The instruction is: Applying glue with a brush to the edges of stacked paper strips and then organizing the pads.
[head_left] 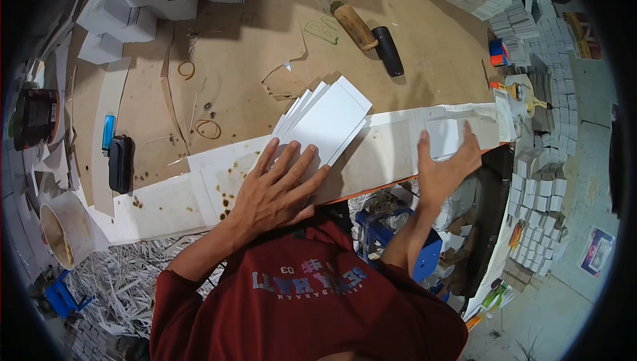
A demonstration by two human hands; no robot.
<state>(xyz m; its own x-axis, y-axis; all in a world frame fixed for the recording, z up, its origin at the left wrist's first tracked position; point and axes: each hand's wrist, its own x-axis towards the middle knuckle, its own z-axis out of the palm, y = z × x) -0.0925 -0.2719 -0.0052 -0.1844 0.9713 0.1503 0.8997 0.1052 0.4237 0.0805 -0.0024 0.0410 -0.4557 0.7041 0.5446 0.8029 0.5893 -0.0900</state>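
Note:
My left hand (279, 185) lies with spread fingers on the near end of a fanned stack of white cards (328, 119), at the table's front edge. The stack slants away to the right, its sheets stepped along the left side. Farther right, my right hand (451, 162) reaches over the table edge with thumb and fingers apart. Between them is a small white card or pad (443, 139). The thumb is by its left edge, and a gap seems to show between the card and the fingers on its right.
A wooden-handled mallet (365, 32) lies on the brown table covering (239, 49). Stacked white paper blocks (133, 22) stand at the far left. Left lie rubber bands (208, 129), a black case (121, 164) and a blue lighter (108, 132); a white bucket (66, 228) stands near the corner.

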